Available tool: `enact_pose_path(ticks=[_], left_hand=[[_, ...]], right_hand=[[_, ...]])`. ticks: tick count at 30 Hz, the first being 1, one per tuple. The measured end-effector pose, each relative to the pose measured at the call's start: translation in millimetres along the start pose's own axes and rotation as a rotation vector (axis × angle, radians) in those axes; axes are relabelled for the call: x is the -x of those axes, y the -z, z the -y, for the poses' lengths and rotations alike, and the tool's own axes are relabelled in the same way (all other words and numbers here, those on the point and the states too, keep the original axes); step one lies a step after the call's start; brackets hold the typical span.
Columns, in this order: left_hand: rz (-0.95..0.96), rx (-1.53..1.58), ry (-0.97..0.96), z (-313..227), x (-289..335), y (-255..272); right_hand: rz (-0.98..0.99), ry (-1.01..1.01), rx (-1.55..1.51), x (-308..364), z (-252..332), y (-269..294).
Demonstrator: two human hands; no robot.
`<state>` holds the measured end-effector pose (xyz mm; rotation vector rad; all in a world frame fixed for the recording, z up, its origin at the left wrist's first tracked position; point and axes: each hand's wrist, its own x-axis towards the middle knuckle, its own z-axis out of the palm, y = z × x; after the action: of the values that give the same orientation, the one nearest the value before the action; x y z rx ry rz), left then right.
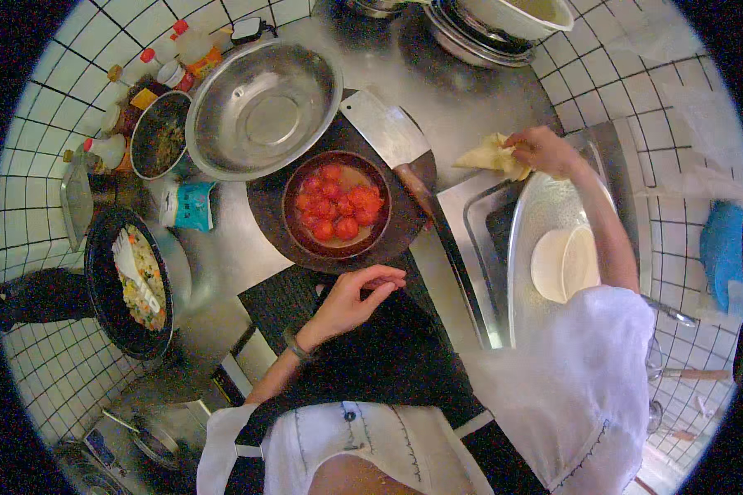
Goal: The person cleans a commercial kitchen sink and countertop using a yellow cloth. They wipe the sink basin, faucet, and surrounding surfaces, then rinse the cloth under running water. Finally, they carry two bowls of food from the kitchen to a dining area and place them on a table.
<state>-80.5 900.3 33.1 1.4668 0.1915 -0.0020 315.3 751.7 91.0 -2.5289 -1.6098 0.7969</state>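
Note:
A pale yellow cloth [495, 158] is bunched in the fingers of my right hand [545, 152], over the counter beside the sink. My left hand [351, 301] is held loosely in front of my black apron, empty, its fingers stretched to the right. Just beyond it, a dark red-brown bowl [290, 223] holds several peeled-looking red tomatoes in liquid. That bowl rests on a round dark board [264, 202]. Behind the bowl lies a cleaver [385, 132], blade toward the back and wooden handle toward me.
A wide steel basin [272, 121] stands back left, near a small pot [158, 136], bottles [107, 153] and a blue packet [191, 206]. At left, a black pan [99, 318] holds fried rice and a white spatula [130, 260]. A cream tub [563, 264] sits in the steel basin [524, 247] at right.

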Motion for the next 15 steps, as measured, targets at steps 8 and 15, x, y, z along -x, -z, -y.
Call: enact_pose_path(ticks=[8, 15], left_hand=[[0.113, -0.009, -0.005, -10, 26, -17], [0.163, 0.019, 0.016, -1, 76, -32]], right_hand=[[-0.434, -0.442, 0.365, 13, 96, -145], [-0.588, -0.558, 0.436, 91, 160, -196]])
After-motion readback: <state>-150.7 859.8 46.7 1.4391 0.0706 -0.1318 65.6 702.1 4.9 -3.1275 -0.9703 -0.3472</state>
